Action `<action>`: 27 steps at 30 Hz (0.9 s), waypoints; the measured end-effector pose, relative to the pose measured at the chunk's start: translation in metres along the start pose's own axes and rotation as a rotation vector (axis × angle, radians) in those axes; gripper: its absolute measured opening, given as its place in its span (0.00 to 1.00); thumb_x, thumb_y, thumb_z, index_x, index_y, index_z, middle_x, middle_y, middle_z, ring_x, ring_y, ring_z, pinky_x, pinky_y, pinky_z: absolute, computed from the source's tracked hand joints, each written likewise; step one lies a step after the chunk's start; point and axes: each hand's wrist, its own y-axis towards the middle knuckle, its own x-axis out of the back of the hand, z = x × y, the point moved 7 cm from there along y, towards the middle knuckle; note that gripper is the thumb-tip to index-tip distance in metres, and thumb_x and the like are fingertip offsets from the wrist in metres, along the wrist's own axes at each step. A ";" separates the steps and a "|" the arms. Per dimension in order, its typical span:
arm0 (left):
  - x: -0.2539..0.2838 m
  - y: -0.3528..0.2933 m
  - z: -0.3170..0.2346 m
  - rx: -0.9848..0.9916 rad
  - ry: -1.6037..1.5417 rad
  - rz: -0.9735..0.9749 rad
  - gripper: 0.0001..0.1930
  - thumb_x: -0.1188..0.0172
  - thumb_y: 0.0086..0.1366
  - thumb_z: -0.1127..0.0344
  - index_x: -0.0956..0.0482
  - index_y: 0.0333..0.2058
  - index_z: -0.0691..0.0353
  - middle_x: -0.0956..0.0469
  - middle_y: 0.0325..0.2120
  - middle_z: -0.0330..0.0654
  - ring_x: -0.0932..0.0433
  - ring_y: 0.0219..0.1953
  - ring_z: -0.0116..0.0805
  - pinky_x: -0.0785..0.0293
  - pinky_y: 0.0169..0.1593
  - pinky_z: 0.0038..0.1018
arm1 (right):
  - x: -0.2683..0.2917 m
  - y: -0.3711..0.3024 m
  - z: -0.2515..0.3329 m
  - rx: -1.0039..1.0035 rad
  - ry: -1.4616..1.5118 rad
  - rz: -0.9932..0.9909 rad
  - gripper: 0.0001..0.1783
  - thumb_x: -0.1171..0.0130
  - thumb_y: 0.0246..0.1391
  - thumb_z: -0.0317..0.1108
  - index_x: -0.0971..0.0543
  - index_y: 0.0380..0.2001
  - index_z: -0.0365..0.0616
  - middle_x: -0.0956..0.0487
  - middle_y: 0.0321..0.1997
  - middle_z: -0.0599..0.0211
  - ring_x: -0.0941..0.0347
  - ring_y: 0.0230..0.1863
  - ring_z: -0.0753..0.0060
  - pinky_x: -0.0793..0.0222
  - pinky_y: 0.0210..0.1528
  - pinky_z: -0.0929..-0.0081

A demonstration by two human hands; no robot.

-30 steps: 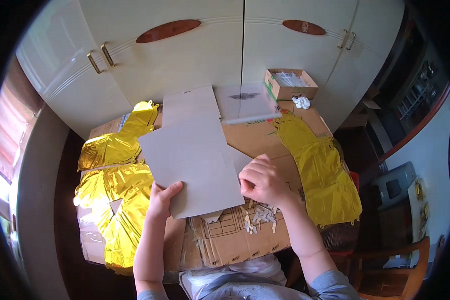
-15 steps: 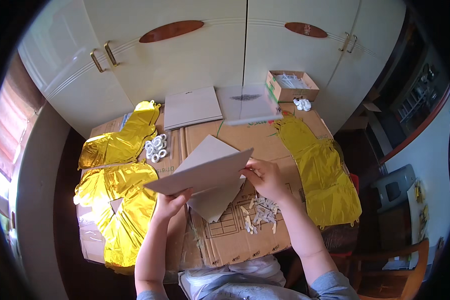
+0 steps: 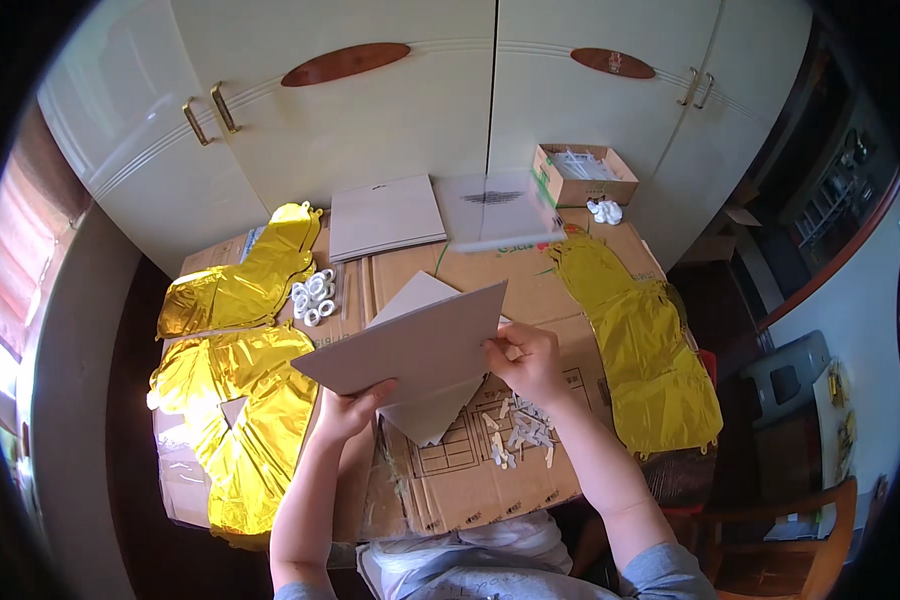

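Observation:
A flat grey cardboard sheet (image 3: 410, 340) is held up at a tilt over the middle of the table. My left hand (image 3: 355, 408) grips its lower left edge, the thumb lying on the near face. At the sheet's right edge, my right hand (image 3: 527, 362) is closed with its fingertips pinched; the edge or a small piece there is partly hidden. More grey sheets (image 3: 432, 425) lie fanned out beneath the raised one. Just below my right hand is a pile of small grey and tan strips (image 3: 525, 432).
Flattened brown cardboard (image 3: 470, 500) covers the table. Gold foil balloons (image 3: 245, 285) lie left, another gold foil (image 3: 650, 360) right. White tape rolls (image 3: 313, 295) sit beside the left foil. Behind are stacked grey sheets (image 3: 385, 220), a clear plastic packet (image 3: 495, 215) and an open box (image 3: 585, 175).
The raised sheet has tipped more upright, so more of its near face shows. My right hand has shifted slightly down and right, still at the sheet's right edge.

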 end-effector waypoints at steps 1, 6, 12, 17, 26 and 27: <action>-0.002 0.001 -0.004 -0.015 0.015 0.000 0.08 0.41 0.50 0.78 0.24 0.31 0.66 0.24 0.29 0.38 0.26 0.33 0.26 0.30 0.37 0.22 | -0.001 -0.001 0.000 -0.016 -0.014 -0.018 0.07 0.44 0.42 0.24 0.24 0.29 0.38 0.23 0.23 0.64 0.25 0.23 0.77 0.32 0.22 0.82; -0.011 0.003 -0.016 -0.022 0.067 -0.027 0.07 0.41 0.50 0.78 0.24 0.31 0.66 0.24 0.28 0.37 0.26 0.31 0.26 0.30 0.35 0.22 | 0.001 -0.004 -0.002 -0.100 -0.148 -0.057 0.06 0.44 0.42 0.23 0.24 0.27 0.38 0.24 0.22 0.65 0.27 0.21 0.80 0.33 0.23 0.84; -0.008 0.000 -0.010 0.037 -0.083 0.027 0.11 0.39 0.50 0.75 0.26 0.34 0.67 0.25 0.32 0.39 0.26 0.35 0.27 0.31 0.40 0.23 | -0.007 -0.006 -0.016 -0.234 0.475 0.027 0.03 0.45 0.47 0.25 0.26 0.28 0.40 0.26 0.24 0.74 0.31 0.27 0.86 0.34 0.30 0.86; -0.006 0.000 -0.003 0.179 -0.199 -0.032 0.13 0.37 0.50 0.71 0.26 0.35 0.67 0.24 0.31 0.38 0.26 0.34 0.26 0.30 0.38 0.23 | -0.017 -0.007 -0.022 -0.380 0.862 0.275 0.10 0.40 0.47 0.33 0.27 0.30 0.40 0.29 0.27 0.77 0.36 0.31 0.87 0.38 0.35 0.88; -0.014 -0.003 0.006 0.259 -0.319 0.084 0.18 0.36 0.48 0.73 0.28 0.39 0.66 0.25 0.34 0.40 0.27 0.38 0.30 0.31 0.42 0.27 | -0.028 -0.024 -0.009 -0.485 1.225 0.589 0.14 0.41 0.48 0.38 0.25 0.32 0.39 0.28 0.27 0.77 0.35 0.31 0.86 0.39 0.36 0.87; -0.016 -0.002 0.003 0.248 -0.327 0.085 0.18 0.36 0.48 0.73 0.28 0.39 0.66 0.25 0.34 0.41 0.27 0.38 0.30 0.31 0.42 0.26 | -0.025 -0.022 -0.010 -0.503 1.173 0.538 0.13 0.41 0.48 0.38 0.25 0.32 0.39 0.28 0.27 0.77 0.35 0.31 0.86 0.39 0.36 0.87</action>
